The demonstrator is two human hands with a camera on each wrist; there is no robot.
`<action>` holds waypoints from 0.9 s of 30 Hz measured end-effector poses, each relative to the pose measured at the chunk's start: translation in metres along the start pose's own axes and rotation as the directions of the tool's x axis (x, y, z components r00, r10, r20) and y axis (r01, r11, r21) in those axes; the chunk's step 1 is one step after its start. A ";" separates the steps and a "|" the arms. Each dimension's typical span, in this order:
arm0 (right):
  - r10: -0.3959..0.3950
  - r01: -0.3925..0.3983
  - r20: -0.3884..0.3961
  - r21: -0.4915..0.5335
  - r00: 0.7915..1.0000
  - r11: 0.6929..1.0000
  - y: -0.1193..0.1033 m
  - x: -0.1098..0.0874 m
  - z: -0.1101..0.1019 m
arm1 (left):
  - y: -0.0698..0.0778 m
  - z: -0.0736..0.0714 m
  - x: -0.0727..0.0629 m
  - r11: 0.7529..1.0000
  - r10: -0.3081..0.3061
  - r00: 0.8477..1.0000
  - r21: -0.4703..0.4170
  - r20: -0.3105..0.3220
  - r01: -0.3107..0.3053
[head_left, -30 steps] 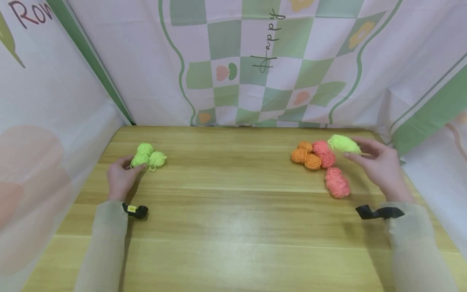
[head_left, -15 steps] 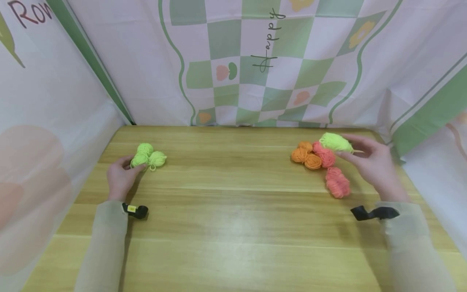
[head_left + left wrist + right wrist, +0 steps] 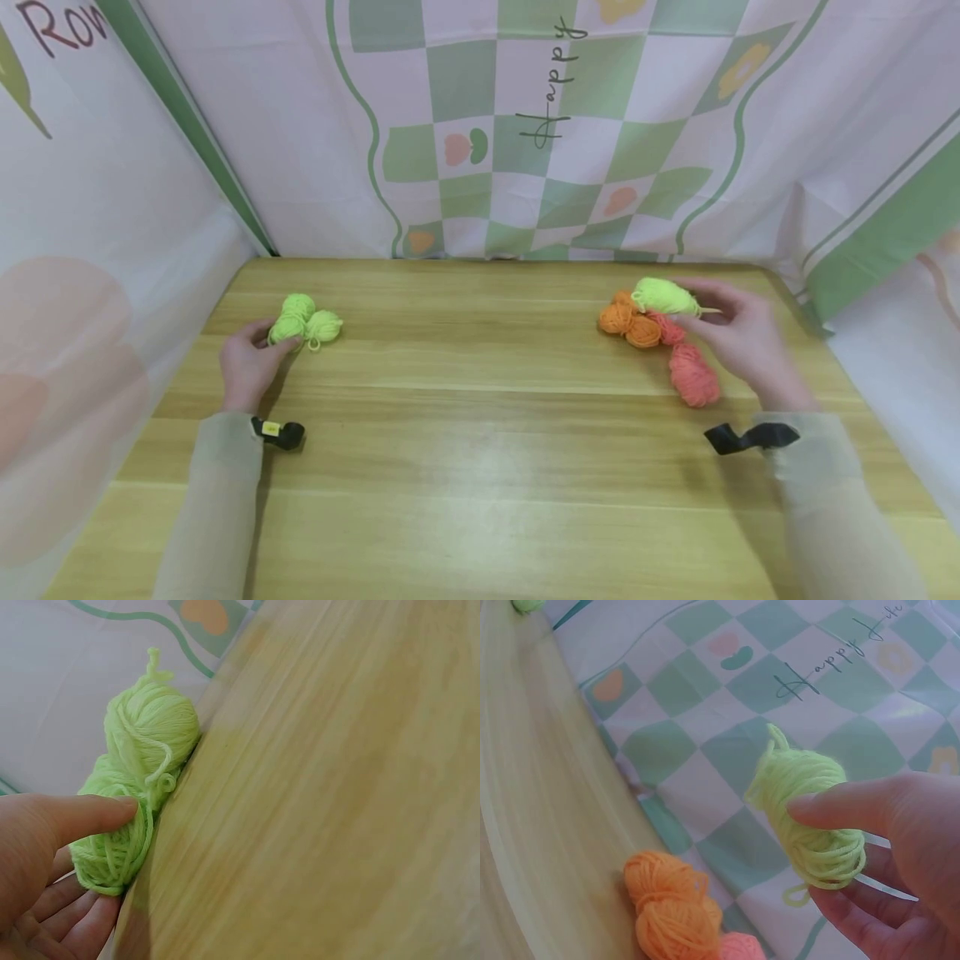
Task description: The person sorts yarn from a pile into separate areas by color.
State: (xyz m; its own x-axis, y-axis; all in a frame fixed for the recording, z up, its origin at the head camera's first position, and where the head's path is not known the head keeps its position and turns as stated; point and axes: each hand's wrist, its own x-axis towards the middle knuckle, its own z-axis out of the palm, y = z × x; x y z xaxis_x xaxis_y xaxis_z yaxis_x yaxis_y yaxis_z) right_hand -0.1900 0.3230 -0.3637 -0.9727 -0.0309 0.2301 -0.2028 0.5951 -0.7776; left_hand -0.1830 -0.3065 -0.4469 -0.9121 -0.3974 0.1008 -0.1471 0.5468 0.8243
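Observation:
My left hand (image 3: 249, 362) grips a yellow-green yarn ball (image 3: 112, 862) at the table's left side, thumb across its near face. Two more yellow-green yarn balls (image 3: 298, 306) lie against it; in the left wrist view one yarn ball (image 3: 154, 724) shows a loose strand end. On the far right, my right hand (image 3: 738, 337) pinches another yellow-green yarn ball (image 3: 810, 814) between thumb and fingers, held up above the table with a tail of yarn trailing. It overlaps a pink yarn ball (image 3: 667, 327) in the head view, covering much of it.
Several orange yarn balls (image 3: 642, 332) cluster beside the right hand's yarn. A second pink yarn ball (image 3: 693, 377) lies nearer. The wooden table (image 3: 465, 400) ends at a printed curtain (image 3: 517, 192) at the back, with cloth on both sides.
My right hand has moved left with its yellow-green yarn ball, from right of the pink ball to over it, close by the orange ones. The left hand stays in place.

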 end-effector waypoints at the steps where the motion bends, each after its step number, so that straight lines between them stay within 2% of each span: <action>1: 0.001 -0.001 0.004 0.002 1.000 1.000 -0.001 0.000 0.002 | 0.000 0.000 0.000 1.000 0.000 1.000 0.000 0.001 0.000; 18: -0.005 -0.001 0.092 0.067 0.996 0.998 -0.008 0.003 0.030 | 0.002 -0.001 -0.001 1.000 -0.002 1.000 -0.019 0.005 0.002; 27: -0.067 0.053 0.136 0.104 0.988 0.993 -0.013 0.002 0.049 | 0.001 -0.001 -0.002 1.000 0.007 1.000 -0.007 0.000 -0.007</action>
State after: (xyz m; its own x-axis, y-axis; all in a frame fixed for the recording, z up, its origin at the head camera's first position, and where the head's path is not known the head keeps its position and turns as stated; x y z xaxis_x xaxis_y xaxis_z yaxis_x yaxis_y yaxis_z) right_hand -0.1946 0.2759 -0.3812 -0.9631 -0.1801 0.2000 -0.2650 0.5059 -0.8209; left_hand -0.1809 -0.3060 -0.4453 -0.9131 -0.3937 0.1061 -0.1386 0.5445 0.8272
